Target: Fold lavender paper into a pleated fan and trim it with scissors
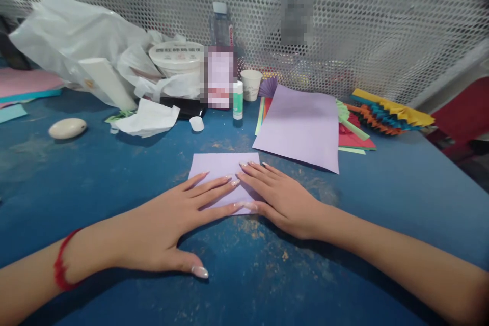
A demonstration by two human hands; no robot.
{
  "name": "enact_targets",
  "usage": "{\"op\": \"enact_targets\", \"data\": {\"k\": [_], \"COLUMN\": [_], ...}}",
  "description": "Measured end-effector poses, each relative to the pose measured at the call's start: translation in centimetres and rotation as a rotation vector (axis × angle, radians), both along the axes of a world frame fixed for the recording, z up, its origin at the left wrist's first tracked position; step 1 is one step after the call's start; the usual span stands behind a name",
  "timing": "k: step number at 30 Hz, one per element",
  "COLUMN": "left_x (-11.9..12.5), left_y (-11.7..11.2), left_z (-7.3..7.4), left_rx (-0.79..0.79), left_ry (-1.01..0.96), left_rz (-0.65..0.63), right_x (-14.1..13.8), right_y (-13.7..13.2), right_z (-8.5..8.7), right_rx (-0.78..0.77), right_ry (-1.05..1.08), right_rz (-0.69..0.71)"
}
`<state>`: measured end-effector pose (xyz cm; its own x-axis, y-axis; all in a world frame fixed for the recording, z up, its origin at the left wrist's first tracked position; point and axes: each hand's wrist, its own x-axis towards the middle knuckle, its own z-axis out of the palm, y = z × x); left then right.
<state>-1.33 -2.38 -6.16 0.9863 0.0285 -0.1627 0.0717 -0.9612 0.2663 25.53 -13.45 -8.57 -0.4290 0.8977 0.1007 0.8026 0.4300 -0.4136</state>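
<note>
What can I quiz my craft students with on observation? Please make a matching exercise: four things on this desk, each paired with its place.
Things:
1. Red cord bracelet
2. Folded lilac paper
3. Large lilac sheet
4. White paper cup

Places:
A. Under the left hand and right hand
B. Lying over red and green paper sheets
C. Around the left wrist
D. Upright in front of the perforated metal screen

Pairs: 1-C, 2-A, 3-B, 4-D
</note>
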Motion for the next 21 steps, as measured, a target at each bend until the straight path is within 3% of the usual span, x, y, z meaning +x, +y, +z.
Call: {"op": "enact_targets", "data": {"k": [6, 10, 14, 21], "left_x": [-0.4, -0.5, -0.6, -0.3], "left_y": [0.3, 0.5, 0.5, 0.1], "left_z": [-0.8, -1.5, -1.9, -0.7], "left_rx": [0.010, -0.020, -0.031, 0.016], "left_ry": [-0.036, -0.056, -0.093, -0.043], "left_rz": [-0.015, -0.012, -0.008, -0.026], "right_x": [-2.0, -4.3, -4.6, -3.7], "right_y": [-1.8, -3.0, -3.0, -3.9], "right_z": [0.5, 0.4, -0.2, 0.3], "right_rx": [0.133, 0.011, -0.083, -0.117], "right_ry": [0.092, 0.009, -0.019, -0.078], "right_rz": [0.035, 0.114, 0.127, 0.090]}}
